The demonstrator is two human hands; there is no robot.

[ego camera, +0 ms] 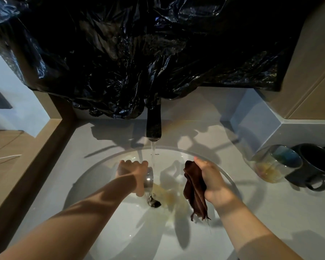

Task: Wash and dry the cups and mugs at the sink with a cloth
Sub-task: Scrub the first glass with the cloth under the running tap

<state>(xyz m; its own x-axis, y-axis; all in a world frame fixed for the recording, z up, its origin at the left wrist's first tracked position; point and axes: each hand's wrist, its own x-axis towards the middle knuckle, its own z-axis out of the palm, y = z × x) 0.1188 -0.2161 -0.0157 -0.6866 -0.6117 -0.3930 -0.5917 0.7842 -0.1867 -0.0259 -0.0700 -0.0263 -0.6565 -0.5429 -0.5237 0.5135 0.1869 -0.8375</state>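
Note:
My left hand [132, 172] grips a small metal cup [149, 177] tipped on its side in the white sink [105, 171], its mouth toward the water stream [153, 154]. Water pours from the cup down to the drain [155, 203]. My right hand [209, 177] holds a dark brown cloth [194, 190] that hangs over the basin to the right of the stream. A black tap [153, 122] runs above. On the counter at the right stand a clear glass mug [270, 166] with yellowish residue and a black mug [315, 166].
Black plastic sheeting [139, 53] covers the wall above the tap. A grey counter [270, 212] surrounds the sink. A wooden edge [36, 156] runs along the left. Yellowish liquid pools in the basin near the drain.

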